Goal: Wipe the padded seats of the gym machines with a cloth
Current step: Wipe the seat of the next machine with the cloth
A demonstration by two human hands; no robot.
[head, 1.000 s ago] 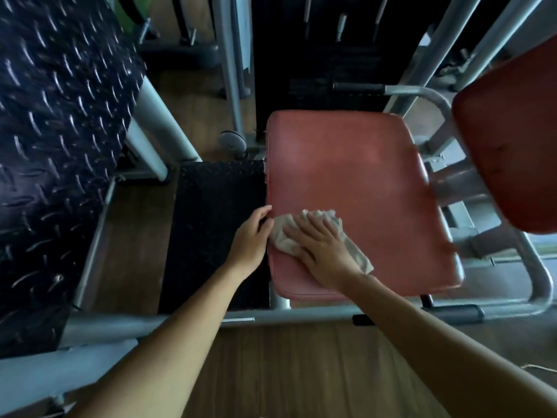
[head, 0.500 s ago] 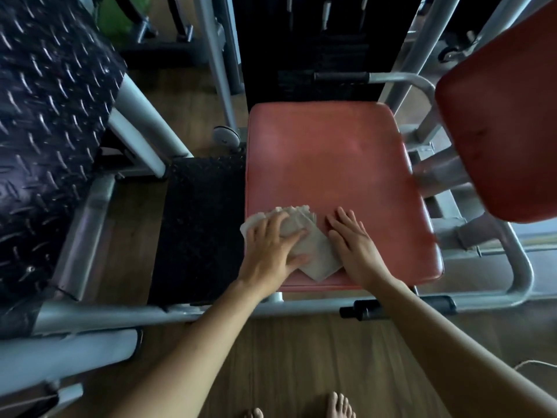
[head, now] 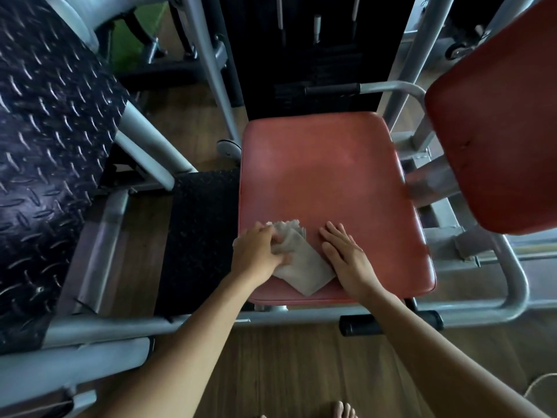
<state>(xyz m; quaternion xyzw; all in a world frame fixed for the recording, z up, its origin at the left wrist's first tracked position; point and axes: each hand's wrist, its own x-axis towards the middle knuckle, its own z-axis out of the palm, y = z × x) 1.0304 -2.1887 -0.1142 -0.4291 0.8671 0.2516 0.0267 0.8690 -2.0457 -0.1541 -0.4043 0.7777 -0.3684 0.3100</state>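
Here we see both hands low on the red seat (head: 325,188), near its front edge. Our left hand (head: 256,256) lies on the cloth (head: 304,268), fingers curled and bunching the upper left part of it, so it grips the fabric against the padding. The cloth is a pale beige, folded piece; its free corner points toward us, just right of and below the left hand, and its frayed top edge shows just past that hand's knuckles. Our right hand (head: 346,257) rests flat on the seat, fingers spread and straight, holding nothing; its inner edge sits just beside the cloth's right side, and we cannot tell whether the two touch. Between the hands only cloth shows. Beyond both hands the seat runs bare to its far edge. Left of the left hand, just off the seat's side, lies a black mat (head: 199,233), and farther left a dark tread plate (head: 51,140) on a grey frame (head: 99,327). Right of the right hand, well apart, a second red pad (head: 500,128) stands tilted above the grey tubing. Beyond the seat we see a dark stack (head: 304,55) with thin rods. Nearest us, below the wrists, toes (head: 343,410) show on the wood floor (head: 286,372). No bin, tray or other container appears near either hand.
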